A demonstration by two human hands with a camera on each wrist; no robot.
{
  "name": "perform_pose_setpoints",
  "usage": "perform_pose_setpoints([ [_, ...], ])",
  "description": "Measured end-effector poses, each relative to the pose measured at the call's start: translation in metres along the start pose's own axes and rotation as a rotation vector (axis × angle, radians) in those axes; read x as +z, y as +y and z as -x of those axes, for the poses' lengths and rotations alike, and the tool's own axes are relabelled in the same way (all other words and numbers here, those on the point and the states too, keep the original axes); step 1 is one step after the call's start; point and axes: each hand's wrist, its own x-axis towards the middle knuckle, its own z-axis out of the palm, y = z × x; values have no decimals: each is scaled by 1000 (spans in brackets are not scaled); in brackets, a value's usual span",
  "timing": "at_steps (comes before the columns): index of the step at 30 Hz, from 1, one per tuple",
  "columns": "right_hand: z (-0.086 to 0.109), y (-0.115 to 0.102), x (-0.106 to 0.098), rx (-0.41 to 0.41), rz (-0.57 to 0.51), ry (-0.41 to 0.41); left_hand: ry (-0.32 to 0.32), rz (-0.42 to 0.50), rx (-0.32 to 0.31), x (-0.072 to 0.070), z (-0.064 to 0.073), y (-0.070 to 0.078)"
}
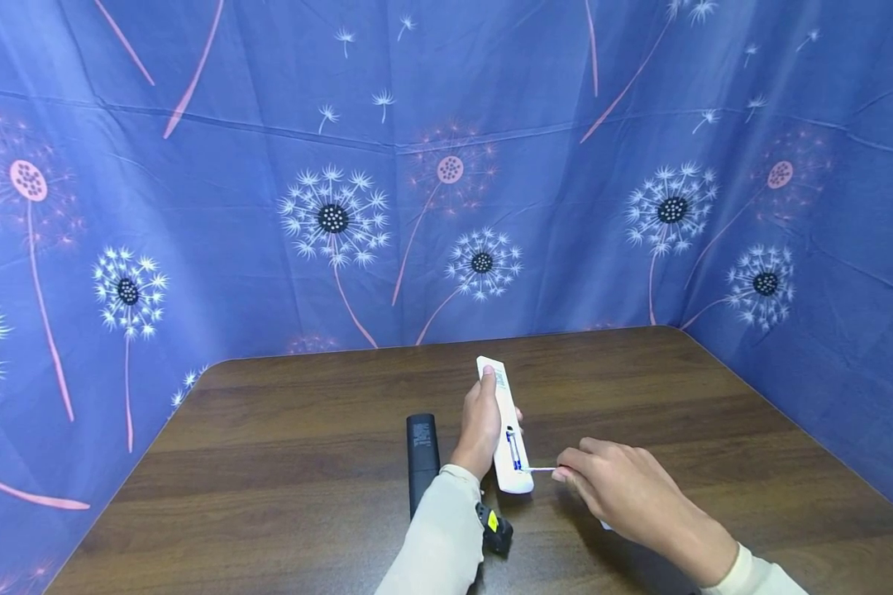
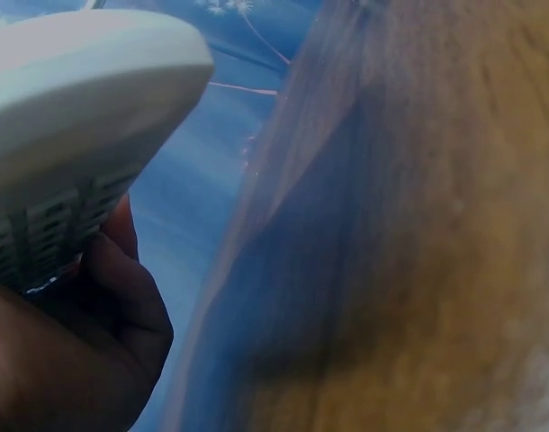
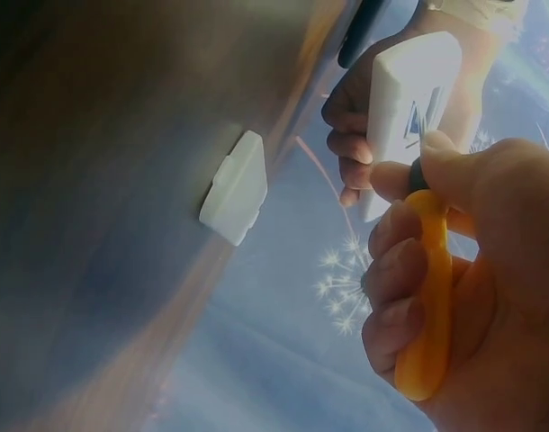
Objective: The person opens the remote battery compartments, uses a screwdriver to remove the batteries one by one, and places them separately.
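Observation:
My left hand (image 1: 480, 426) grips a white remote control (image 1: 504, 405), its back turned up and the thumb along the edge. Its battery compartment is uncovered, with something blue, apparently a battery (image 1: 514, 450), inside. In the left wrist view, rows of buttons show on the underside of the remote (image 2: 58, 216). My right hand (image 1: 625, 492) holds a screwdriver with an orange handle (image 3: 426, 306), fingers curled round it. Its thin shaft (image 1: 542, 469) reaches to the lower end of the compartment; whether the tip touches the battery is too small to tell.
A black remote control (image 1: 422, 450) lies on the brown wooden table (image 1: 305, 463), left of the white one and partly behind the left sleeve. A white cover piece (image 3: 237, 191) lies on the table, mostly hidden under the right hand in the head view. Blue patterned cloth (image 1: 231, 207) hangs behind.

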Motion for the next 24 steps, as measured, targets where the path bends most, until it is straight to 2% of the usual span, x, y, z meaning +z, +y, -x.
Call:
perform_pose_setpoints([
  [11,1,-3,0,8,40,14,-2,19,-3,0,-1,0],
  [24,-1,-3,-1,-6,58,40,28,26,-16,-1,-2,-1],
])
